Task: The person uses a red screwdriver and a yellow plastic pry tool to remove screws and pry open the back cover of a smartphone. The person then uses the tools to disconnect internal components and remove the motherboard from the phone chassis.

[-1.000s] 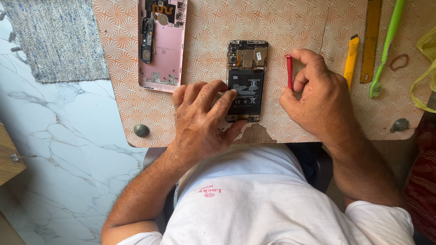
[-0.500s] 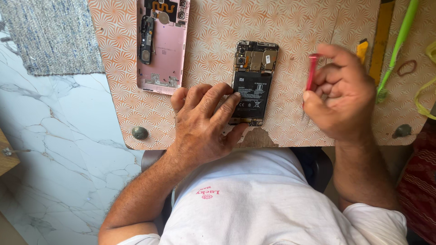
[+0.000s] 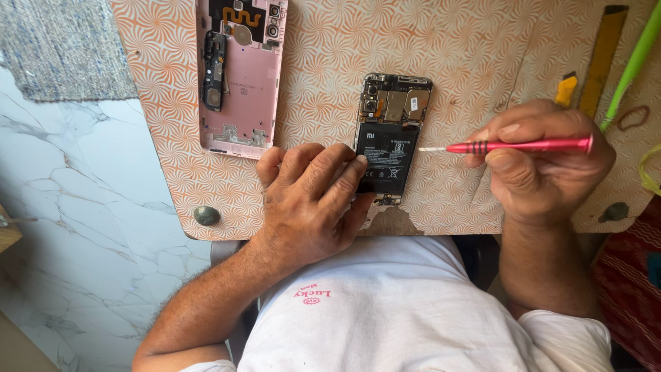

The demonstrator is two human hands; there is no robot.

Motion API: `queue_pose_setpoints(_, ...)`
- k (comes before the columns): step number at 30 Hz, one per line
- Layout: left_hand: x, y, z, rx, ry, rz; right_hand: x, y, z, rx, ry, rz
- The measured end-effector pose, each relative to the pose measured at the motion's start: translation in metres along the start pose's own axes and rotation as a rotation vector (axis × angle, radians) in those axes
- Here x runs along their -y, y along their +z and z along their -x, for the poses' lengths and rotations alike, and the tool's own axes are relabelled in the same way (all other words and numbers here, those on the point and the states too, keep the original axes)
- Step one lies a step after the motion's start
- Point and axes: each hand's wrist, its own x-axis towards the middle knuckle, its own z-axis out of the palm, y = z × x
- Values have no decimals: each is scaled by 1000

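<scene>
Looking down from the head camera, I log a white shirt nearest, then the two hands at the near edge of the patterned orange worktop (image 3: 475, 55).

Left hand (image 3: 310, 200): palm down, fingers spread and laid flat, fingertips pressing on the near left part of the opened phone (image 3: 391, 138); it closes round nothing.

Opened phone: back removed, black battery and circuit parts showing, lying flat at mid-worktop, lengthwise away from me.

Right hand (image 3: 540, 162): curled shut around a red screwdriver (image 3: 516, 146), held level, its pale tip pointing left and stopping just beside the phone's right edge; I cannot tell whether it touches.

Further left: pink back cover (image 3: 237, 103), inner side up, well apart from the phone.

Far right: yellow-handled tool (image 3: 566, 88), brass-coloured ruler (image 3: 602, 55), green tool (image 3: 637, 55), lying side by side.

Near corners: one dark round knob (image 3: 206, 215) each.

Off the worktop: marble floor (image 3: 89, 207), grey mat (image 3: 62, 48).
</scene>
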Motion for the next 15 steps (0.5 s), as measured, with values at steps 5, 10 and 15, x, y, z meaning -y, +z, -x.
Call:
queue_pose_setpoints(5, 1, 1, 0, 7, -1, 12, 2, 6, 0, 52, -110, 307)
queue_pose_setpoints(10, 3, -1, -1, 21, 4, 39, 11, 18, -3, 130, -195, 446)
queue_pose_setpoints(15, 4, -3, -2, 15, 18, 43, 20, 31, -7, 191, -116, 614)
